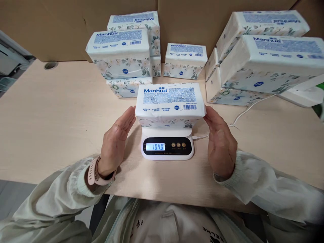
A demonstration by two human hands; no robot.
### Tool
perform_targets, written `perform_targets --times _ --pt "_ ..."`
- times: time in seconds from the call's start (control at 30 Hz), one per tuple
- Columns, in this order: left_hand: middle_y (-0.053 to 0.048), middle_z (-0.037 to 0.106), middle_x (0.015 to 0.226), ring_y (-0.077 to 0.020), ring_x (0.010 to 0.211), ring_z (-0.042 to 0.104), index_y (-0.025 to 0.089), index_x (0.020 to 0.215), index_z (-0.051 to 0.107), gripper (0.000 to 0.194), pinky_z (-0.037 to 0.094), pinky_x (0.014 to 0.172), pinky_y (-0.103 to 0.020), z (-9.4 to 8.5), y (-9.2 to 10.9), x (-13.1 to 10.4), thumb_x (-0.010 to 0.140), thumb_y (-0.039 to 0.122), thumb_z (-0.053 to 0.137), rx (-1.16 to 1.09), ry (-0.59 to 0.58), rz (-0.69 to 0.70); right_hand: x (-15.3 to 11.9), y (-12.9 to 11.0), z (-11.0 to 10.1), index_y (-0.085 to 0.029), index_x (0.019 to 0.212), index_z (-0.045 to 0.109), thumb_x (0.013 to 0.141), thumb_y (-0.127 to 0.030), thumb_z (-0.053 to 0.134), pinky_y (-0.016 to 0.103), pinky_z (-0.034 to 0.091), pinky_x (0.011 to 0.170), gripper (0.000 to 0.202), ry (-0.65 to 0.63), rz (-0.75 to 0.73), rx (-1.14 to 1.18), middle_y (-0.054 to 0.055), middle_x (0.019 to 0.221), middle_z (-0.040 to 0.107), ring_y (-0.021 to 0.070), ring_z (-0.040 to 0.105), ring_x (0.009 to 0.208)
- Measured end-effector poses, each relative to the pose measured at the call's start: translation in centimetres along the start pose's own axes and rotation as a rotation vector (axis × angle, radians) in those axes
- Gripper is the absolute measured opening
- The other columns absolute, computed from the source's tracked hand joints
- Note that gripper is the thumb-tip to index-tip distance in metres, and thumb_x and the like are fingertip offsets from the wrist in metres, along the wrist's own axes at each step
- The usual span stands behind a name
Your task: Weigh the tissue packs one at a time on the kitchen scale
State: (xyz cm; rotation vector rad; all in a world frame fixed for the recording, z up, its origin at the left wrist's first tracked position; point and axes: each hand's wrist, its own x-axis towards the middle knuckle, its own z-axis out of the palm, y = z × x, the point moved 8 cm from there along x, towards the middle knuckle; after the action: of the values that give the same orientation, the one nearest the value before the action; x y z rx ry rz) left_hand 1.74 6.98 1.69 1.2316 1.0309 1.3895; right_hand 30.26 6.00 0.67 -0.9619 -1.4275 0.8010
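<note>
A white, floral-printed tissue pack [172, 104] with blue "Manhua" lettering sits over the plate of a small white digital scale [167, 156]. The scale's lit display reads 104.0. At the pack's left end is my left hand [115, 140], its outstretched fingers against the wrapper. My right hand [220, 141] mirrors it at the right end, fingertips partly hidden behind the corner. The pack is clasped between both hands. Its underside and most of the weighing plate are out of sight.
Similar tissue packs form a left stack [121, 60] and a right stack [268, 64], with one single pack [184, 60] between them. Cardboard [187, 20] walls the back of the wooden table [50, 121]. A white cable [241, 116] runs rightward from the scale.
</note>
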Motion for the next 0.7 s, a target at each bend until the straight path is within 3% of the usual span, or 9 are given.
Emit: perform_targets --times 0.17,0.23,0.33,0.43,0.57,0.7 --pt "-0.001 0.063 0.160 -0.0300 0.159 0.050 0.029 0.145 0.074 0.053 0.038 0.138 -0.050 -0.4 -0.1 -0.2 0.104 0.058 0.058 0.001 0.018 0.003 -0.1 0.1 -0.3 -0.040 0.160 0.055 0.112 -0.048 0.047 0.062 0.029 0.140 0.050 -0.002 -0.006 -0.014 -0.007 0.169 0.056 0.0304 0.044 0.163" --pt "-0.001 0.064 0.159 -0.0301 0.158 0.052 0.030 0.144 0.075 0.051 0.039 0.137 -0.050 -0.5 -0.1 -0.2 0.105 0.058 0.058 0.001 0.029 0.008 -0.1 -0.2 -0.5 -0.041 0.160 0.056 0.111 -0.045 0.050 0.060 0.035 0.136 0.049 0.003 -0.025 -0.057 -0.006 0.167 0.058 0.0307 0.049 0.159" --pt "-0.004 0.070 0.152 -0.0314 0.148 0.061 0.031 0.139 0.077 0.042 0.046 0.132 -0.053 -1.0 0.1 -0.1 0.104 0.050 0.064 0.037 0.072 0.031 0.0 -0.8 -0.9 -0.040 0.158 0.057 0.107 -0.037 0.059 0.055 0.054 0.116 0.052 0.033 -0.081 -0.170 0.001 0.156 0.066 0.0299 0.066 0.134" --pt "-0.005 0.073 0.146 -0.0322 0.141 0.066 0.030 0.137 0.078 0.038 0.052 0.125 -0.053 -1.2 0.5 0.3 0.102 0.043 0.070 0.087 0.088 0.057 0.2 -1.3 -0.6 -0.037 0.160 0.055 0.103 -0.035 0.066 0.048 0.059 0.097 0.058 0.036 -0.121 -0.261 0.005 0.140 0.071 0.0251 0.068 0.107" --pt "-0.005 0.067 0.156 -0.0342 0.149 0.059 0.032 0.147 0.072 0.046 0.047 0.130 -0.058 0.8 1.0 0.9 0.102 0.040 0.071 0.153 -0.100 0.092 1.1 -1.6 0.5 -0.032 0.157 0.055 0.099 -0.035 0.072 0.041 0.059 0.084 0.060 -0.061 -0.114 -0.372 0.004 0.115 0.067 0.0207 0.062 0.092" --pt "-0.002 0.054 0.168 -0.0364 0.162 0.044 0.034 0.156 0.064 0.055 0.033 0.138 -0.063 4.2 1.0 2.2 0.101 0.035 0.073 0.213 -0.320 0.069 3.1 -1.3 0.0 -0.028 0.124 0.071 0.101 -0.040 0.072 0.033 0.051 0.062 0.027 0.005 -0.121 -0.467 -0.002 0.084 0.051 0.0155 0.048 0.068"
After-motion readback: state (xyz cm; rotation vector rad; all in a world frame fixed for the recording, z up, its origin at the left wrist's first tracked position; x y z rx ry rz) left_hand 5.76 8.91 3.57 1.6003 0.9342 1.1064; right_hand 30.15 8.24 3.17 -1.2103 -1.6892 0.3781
